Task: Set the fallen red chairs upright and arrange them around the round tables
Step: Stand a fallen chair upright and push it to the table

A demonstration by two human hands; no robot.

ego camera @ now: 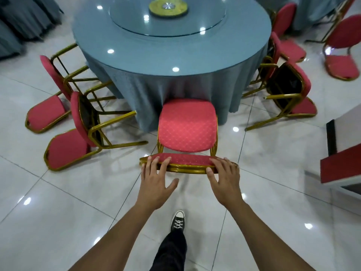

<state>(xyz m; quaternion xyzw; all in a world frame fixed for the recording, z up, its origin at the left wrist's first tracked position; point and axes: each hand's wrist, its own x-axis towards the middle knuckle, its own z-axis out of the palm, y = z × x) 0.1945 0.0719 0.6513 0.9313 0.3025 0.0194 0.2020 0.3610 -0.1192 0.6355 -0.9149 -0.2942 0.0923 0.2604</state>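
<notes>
My left hand (pixel 156 178) and right hand (pixel 224 178) rest straight, spread fingers on the upright chair (pixel 187 130) backrest, round table (pixel 172 55) at twelve o'clock.

Red diamond-patterned chair (pixel 187 130), gold frame (pixel 185 169)

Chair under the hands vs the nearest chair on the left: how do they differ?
Pose: the chair under the hands stands upright, seat level; the nearest left chair lies tipped over, backrest flat on the floor, legs pointing sideways.
Contact: the left hand and right hand rest on the upright chair's backrest top; nobody touches the fallen one.
Placement: the upright chair's seat meets the round table skirt; the fallen one lies beside it.
Shared: red padding, gold frame.
</notes>
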